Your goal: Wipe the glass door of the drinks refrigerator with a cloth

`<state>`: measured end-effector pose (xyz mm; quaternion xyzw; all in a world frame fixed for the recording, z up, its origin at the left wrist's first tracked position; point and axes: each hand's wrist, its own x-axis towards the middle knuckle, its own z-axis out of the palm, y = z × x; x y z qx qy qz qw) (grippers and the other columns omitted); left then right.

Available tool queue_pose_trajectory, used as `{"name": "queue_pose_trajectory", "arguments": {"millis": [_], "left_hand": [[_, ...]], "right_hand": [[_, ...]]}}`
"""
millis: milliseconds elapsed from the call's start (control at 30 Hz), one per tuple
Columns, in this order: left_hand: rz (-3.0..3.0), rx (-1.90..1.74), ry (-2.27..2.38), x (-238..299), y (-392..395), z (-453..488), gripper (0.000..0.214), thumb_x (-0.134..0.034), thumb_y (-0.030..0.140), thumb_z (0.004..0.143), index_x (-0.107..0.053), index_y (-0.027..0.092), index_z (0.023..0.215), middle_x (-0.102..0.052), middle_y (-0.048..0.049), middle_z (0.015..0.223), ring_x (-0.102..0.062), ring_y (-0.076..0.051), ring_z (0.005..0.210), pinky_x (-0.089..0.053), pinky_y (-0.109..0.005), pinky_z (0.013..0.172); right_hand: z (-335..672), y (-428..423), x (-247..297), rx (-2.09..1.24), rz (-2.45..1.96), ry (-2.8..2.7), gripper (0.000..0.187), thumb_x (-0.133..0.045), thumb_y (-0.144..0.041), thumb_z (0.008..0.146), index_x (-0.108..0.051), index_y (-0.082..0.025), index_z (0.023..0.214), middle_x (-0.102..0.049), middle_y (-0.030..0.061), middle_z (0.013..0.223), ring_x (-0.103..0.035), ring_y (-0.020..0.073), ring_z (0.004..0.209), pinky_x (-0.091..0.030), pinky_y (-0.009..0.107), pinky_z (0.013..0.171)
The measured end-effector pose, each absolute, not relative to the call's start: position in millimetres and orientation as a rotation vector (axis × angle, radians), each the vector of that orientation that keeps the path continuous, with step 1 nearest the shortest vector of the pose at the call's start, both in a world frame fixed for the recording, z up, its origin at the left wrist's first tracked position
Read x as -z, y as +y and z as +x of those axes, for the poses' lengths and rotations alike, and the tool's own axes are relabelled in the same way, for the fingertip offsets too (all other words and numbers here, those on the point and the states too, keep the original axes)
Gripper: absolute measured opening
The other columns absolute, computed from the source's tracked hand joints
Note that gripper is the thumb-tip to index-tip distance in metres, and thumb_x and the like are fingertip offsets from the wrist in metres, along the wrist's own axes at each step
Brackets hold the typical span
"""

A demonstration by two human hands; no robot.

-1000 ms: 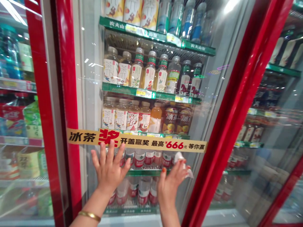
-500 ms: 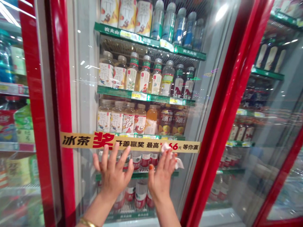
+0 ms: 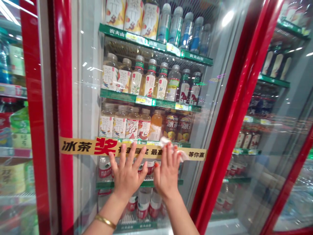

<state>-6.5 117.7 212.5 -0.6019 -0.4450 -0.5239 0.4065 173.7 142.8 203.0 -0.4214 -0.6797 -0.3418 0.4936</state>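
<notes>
My left hand [image 3: 128, 176] is spread flat against the glass door [image 3: 86, 107] with nothing in it. Its fingertips lie over the middle of a yellow promotional strip [image 3: 78, 147] with black and red characters that runs across the door. To its right, my right hand [image 3: 168, 179] holds a crumpled white tissue [image 3: 165, 141] under its fingers, pressed on the strip. The tissue sticks out above and to the right of the fingertips, and the rest of it is hidden. Part of the strip's lettering is covered by both hands.
Behind the glass, green-edged shelves [image 3: 127, 95] carry rows of bottled drinks [image 3: 149, 80]. Red door frames [image 3: 65, 111] stand on the left, and another red frame [image 3: 232, 114] slants on the right. Further coolers with drinks are on both sides.
My left hand has moved right and slightly up, closer to my right hand. The right hand and the tissue have shifted a little up along the strip.
</notes>
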Motion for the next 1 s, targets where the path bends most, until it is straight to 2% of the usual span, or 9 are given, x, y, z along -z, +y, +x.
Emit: {"name": "queue_pose_trajectory", "arguments": {"millis": [100,267,367,433,533,567,767,900,1000], "left_hand": [[-1.530,1.309,-1.117,-213,117,-8,0.074,-0.065,0.045,0.102,-0.036,0.039,0.170,-0.028,-0.0007,0.181,-0.011,-0.029,0.174,0.004,-0.065,0.142],[-1.523,1.315,-1.103,-213,117,-8,0.076,-0.067,0.044,0.101,-0.037,0.038,0.170,-0.028,-0.0005,0.181,-0.010,-0.028,0.174,0.004,-0.064,0.142],[-1.521,1.326,-1.095,-213,117,-7,0.075,-0.066,0.044,0.101,-0.037,0.038,0.170,-0.027,-0.0005,0.182,-0.010,-0.028,0.175,0.004,-0.064,0.142],[-1.526,1.331,-1.096,-213,117,-7,0.073,-0.065,0.044,0.102,-0.038,0.038,0.169,-0.028,-0.0013,0.181,-0.010,-0.028,0.175,0.004,-0.065,0.141],[-1.532,1.327,-1.098,-212,117,-8,0.073,-0.065,0.045,0.102,-0.039,0.038,0.169,-0.031,-0.0025,0.180,-0.011,-0.029,0.174,0.003,-0.066,0.141],[-1.533,1.323,-1.099,-212,117,-8,0.073,-0.066,0.045,0.101,-0.038,0.038,0.169,-0.032,-0.0024,0.180,-0.012,-0.029,0.174,0.002,-0.066,0.141],[-1.524,1.327,-1.097,-211,118,-8,0.076,-0.067,0.043,0.100,-0.036,0.039,0.170,-0.029,-0.0004,0.181,-0.012,-0.029,0.174,0.002,-0.066,0.141],[-1.524,1.345,-1.091,-210,118,-8,0.076,-0.068,0.043,0.100,-0.037,0.039,0.169,-0.029,-0.0004,0.181,-0.013,-0.030,0.174,0.002,-0.066,0.141],[-1.532,1.336,-1.080,-210,118,-9,0.077,-0.069,0.042,0.099,-0.037,0.038,0.169,-0.029,-0.0010,0.181,-0.013,-0.030,0.174,0.002,-0.066,0.141]], "right_hand": [[176,137,-188,0.928,-0.868,-1.857,0.078,-0.047,-0.032,0.106,-0.016,-0.027,0.178,-0.033,0.0041,0.182,-0.017,0.0272,0.173,-0.018,0.052,0.140],[247,160,-216,0.634,-1.220,-1.230,0.070,-0.023,-0.037,0.114,-0.001,-0.024,0.178,-0.010,0.0173,0.186,-0.005,0.0398,0.173,-0.020,0.079,0.131],[233,159,-227,0.672,-1.221,-1.215,0.073,-0.024,-0.038,0.113,0.002,-0.015,0.177,-0.006,0.0235,0.185,0.003,0.0428,0.173,-0.021,0.082,0.129],[200,149,-214,0.813,-1.140,-1.444,0.077,-0.034,-0.038,0.112,-0.001,-0.014,0.178,-0.014,0.0204,0.185,-0.002,0.0408,0.173,-0.026,0.073,0.133],[173,134,-182,0.928,-1.006,-1.709,0.075,-0.045,-0.042,0.109,-0.016,-0.031,0.178,-0.039,0.0010,0.179,-0.026,0.0273,0.170,-0.035,0.047,0.136],[177,132,-174,0.935,-0.989,-1.721,0.074,-0.047,-0.042,0.109,-0.018,-0.036,0.177,-0.042,-0.0026,0.178,-0.029,0.0243,0.169,-0.035,0.043,0.136],[238,157,-180,0.637,-1.224,-1.234,0.071,-0.026,-0.035,0.113,0.001,-0.021,0.178,-0.006,0.0205,0.186,0.001,0.0405,0.173,-0.022,0.084,0.128],[187,146,-152,0.600,-1.240,-1.297,0.075,-0.031,-0.038,0.113,0.001,-0.018,0.178,-0.006,0.0213,0.186,0.006,0.0423,0.173,-0.021,0.085,0.127],[155,132,-110,0.793,-1.072,-1.694,0.078,-0.046,-0.039,0.109,-0.014,-0.023,0.178,-0.022,0.0116,0.185,-0.001,0.0360,0.174,-0.021,0.070,0.136]]}}
